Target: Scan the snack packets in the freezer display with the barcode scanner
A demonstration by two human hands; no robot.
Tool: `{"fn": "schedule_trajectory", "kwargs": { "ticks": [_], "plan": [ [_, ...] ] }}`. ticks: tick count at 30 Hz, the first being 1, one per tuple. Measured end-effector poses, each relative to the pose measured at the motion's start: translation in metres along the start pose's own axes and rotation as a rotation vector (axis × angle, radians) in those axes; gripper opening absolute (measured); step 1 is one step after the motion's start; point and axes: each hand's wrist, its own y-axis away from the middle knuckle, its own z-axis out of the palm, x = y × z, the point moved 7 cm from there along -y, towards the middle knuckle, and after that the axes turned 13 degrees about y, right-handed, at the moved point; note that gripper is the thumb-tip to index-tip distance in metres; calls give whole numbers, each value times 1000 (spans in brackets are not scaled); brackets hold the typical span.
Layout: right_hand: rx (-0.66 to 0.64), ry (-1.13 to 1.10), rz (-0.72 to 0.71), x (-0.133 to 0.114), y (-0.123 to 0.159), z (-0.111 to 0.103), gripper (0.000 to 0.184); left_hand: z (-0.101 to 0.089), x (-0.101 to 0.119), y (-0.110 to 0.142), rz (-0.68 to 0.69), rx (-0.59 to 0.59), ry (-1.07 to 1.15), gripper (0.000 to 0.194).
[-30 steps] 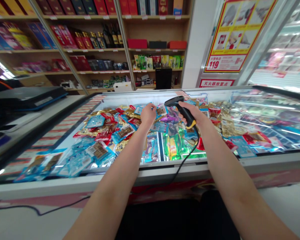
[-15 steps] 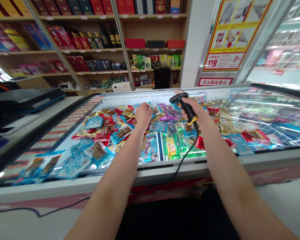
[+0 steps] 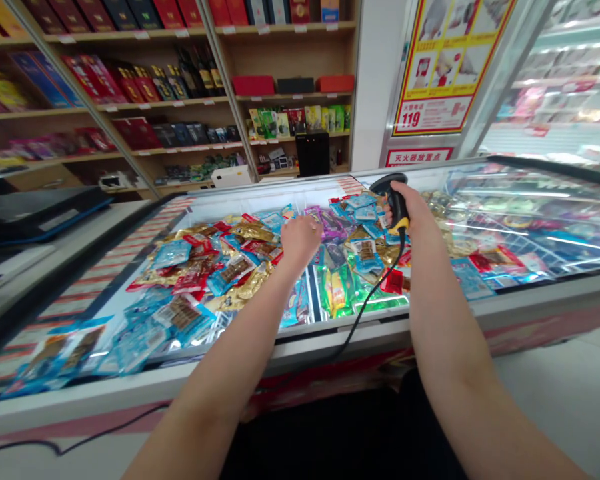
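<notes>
Shifted rightward, the right hand (image 3: pixel 414 205) holds a scanner (image 3: pixel 397 208) in its grip; left hand (image 3: pixel 301 240) beside purple packets (image 3: pixel 333 225), grip not discernible.

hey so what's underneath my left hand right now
Near your left hand, gold packets show to its left and purple packets to its right. The hand covers whatever lies directly beneath it, so I can't tell what that is.

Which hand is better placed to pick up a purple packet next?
Probably the left hand: it is close beside the purple packets, though whether it holds anything is unclear. The right hand is farther from them and occupied, gripping the scanner.
</notes>
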Motion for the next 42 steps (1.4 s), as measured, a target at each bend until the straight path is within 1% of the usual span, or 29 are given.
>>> {"fn": "schedule_trajectory", "kwargs": {
  "ticks": [2,3,5,7,10,13,19,22,26,32,36,40,42],
  "plan": [
    [-3,2,-1,0,-2,-1,34,25,27,15,90,-132,19,38],
    [-6,4,1,0,-3,-1,35,35,38,22,116,-172,25,44],
    [-14,7,5,1,-6,0,35,50,54,35,145,-209,24,55],
    [-16,9,3,1,-7,0,35,59,62,43,154,-222,4,63],
    [-18,8,-12,0,-4,3,35,66,63,45,146,-246,-31,70],
    [-58,9,-23,-1,2,10,35,67,54,39,101,-265,-46,65],
    [-162,108,-52,-1,10,30,34,59,29,21,0,-268,-24,44],
    [-213,140,-71,2,9,41,31,56,19,15,-52,-243,41,43],
    [-269,149,-85,6,8,51,31,50,6,5,-93,-181,141,45],
    [-328,155,-73,10,11,62,33,36,-17,-14,-130,-40,286,29],
    [-358,153,-90,10,13,68,34,29,-42,-25,-220,40,426,19],
    [-396,153,-84,12,18,77,35,17,-62,-30,-300,162,589,18],
    [-407,156,-81,14,19,81,35,13,-69,-31,-331,202,676,20]
  ]
}}
